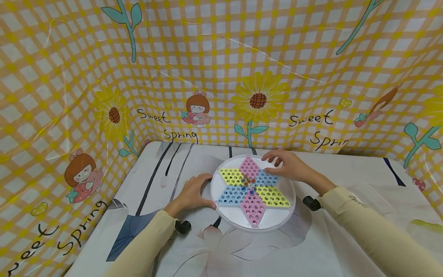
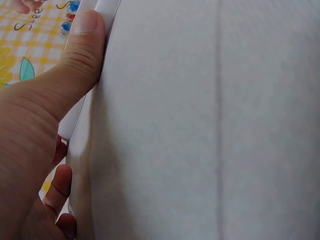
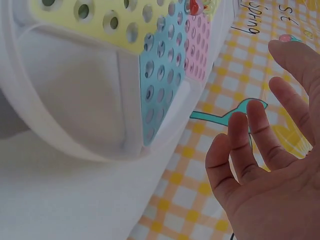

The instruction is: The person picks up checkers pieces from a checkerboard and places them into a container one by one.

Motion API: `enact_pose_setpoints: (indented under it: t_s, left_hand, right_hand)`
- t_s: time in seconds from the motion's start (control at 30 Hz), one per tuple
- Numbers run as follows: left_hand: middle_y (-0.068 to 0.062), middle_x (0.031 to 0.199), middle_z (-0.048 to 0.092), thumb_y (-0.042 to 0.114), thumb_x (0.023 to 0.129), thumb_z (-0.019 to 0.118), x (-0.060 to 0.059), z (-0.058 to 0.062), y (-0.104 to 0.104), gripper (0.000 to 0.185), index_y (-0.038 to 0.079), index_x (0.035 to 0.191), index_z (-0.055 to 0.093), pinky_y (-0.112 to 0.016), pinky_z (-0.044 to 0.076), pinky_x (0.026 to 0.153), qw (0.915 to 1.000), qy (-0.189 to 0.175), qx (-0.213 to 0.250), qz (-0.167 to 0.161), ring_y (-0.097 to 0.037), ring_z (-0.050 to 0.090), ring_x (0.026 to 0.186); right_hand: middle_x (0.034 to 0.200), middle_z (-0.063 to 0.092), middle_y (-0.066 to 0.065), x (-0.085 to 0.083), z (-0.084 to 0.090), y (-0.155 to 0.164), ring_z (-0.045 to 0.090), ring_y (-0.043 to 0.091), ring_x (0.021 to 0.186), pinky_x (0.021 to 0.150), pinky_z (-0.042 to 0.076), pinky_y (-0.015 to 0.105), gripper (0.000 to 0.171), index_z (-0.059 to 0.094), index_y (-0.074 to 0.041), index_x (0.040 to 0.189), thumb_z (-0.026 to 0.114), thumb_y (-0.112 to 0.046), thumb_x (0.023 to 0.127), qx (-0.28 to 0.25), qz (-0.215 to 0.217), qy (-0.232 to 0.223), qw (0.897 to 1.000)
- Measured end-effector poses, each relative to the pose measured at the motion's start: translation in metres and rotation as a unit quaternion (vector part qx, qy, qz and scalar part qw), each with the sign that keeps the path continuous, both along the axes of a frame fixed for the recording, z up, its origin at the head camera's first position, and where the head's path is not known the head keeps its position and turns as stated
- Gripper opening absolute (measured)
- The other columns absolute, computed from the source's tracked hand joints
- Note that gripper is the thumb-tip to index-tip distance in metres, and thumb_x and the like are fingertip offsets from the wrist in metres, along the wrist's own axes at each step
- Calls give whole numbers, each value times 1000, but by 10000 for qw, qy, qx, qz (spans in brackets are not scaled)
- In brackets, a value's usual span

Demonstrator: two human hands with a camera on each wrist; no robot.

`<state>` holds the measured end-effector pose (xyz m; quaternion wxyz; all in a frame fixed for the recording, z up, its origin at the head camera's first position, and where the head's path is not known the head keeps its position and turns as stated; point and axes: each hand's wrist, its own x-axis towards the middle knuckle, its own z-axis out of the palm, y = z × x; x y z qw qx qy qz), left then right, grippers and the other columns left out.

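Note:
A round white checkers board [image 1: 277, 225] lies on the table, with a six-pointed star of pink, yellow and blue hole fields. Several glass marbles [image 1: 248, 184] sit at the star's centre. My left hand [image 1: 199, 190] grips the board's left rim. In the left wrist view the thumb [image 2: 82, 45] presses on the rim [image 2: 107, 10], and the fingers curl beneath it. My right hand [image 1: 277, 159] hovers over the board's far right part, by the pink point. The right wrist view shows that hand [image 3: 250, 130] with fingers spread and holding nothing, beside the board [image 3: 75, 100].
A white cloth with a grey flower print [image 1: 346, 246] covers the table. Yellow checked sheeting [image 1: 221, 77] with sunflowers walls it in at the back and on both sides. Black camera mounts [image 1: 182, 227] sit at both wrists.

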<state>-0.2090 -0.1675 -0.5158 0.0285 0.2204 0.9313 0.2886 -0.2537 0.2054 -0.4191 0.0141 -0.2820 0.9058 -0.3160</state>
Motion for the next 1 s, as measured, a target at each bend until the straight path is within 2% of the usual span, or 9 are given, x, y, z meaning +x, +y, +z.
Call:
enact_pose_setpoints:
  t_s: [0.17,0.4,0.6,0.8,1.0]
  left_hand:
    - [-2,156,47,49,65,96,0,1,1,103,18,150,47,-40,34,90,10000,-37,12,-11,-23,48,115]
    - [-3,155,48,49,65,96,1,2,2,103,16,150,48,-41,35,89,10000,-12,48,-27,-23,48,112]
    - [-2,155,47,49,65,96,0,0,2,103,18,150,47,-40,34,90,10000,-17,-20,-20,-22,47,111]
    - [-2,153,50,48,63,97,3,0,2,103,16,148,49,-41,36,89,10000,92,-4,-12,-23,50,114]
    - [-3,153,50,46,63,98,4,3,2,102,15,148,50,-43,36,89,9999,135,10,13,-25,51,116]
  right_hand:
    - [111,68,15,-2,-7,-4,62,35,94,81,55,46,35,70,-5,119,82,-13,88,-9,9,-35,10000]
    - [109,67,16,-4,-15,-8,61,25,90,79,53,40,34,71,-5,119,81,-14,88,0,15,-234,9997]
    - [107,67,12,-8,-21,-14,60,24,90,77,52,37,32,71,-7,121,78,-14,91,106,142,-510,9985]
    - [108,65,15,-9,-28,-18,57,21,83,72,50,35,35,70,-6,123,79,-16,90,209,432,-693,9964]
    - [110,62,15,-10,-33,-21,53,21,81,71,47,35,36,70,-9,123,80,-16,89,287,415,-906,9946]
